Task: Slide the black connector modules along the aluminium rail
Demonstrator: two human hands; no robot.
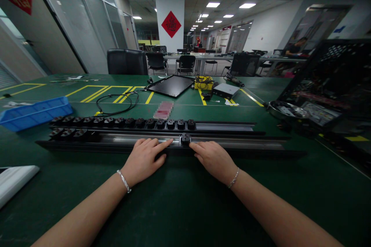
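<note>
A long black channel rail (246, 144) with a shiny metal inside lies across the table in front of me. One small black socket module (185, 137) sits in it near the middle. My right hand (216, 159) touches the right side of that module with its index fingertip. To the left, my left hand (146, 159) rests over the rail's front edge, its index finger stretched toward the module with a small gap between. Neither hand wraps around anything. Several socket modules (68, 134) sit at the front rail's left end. Behind runs a second rail (226, 127) with a row of modules (140, 123).
On the green table (176, 208) a blue bin (37, 114) stands left, near a looped black cable (117, 104). Farther back lie a dark flat panel (171, 85), a yellow box (203, 83) and a grey box (226, 90). An open computer case (324, 85) stands right.
</note>
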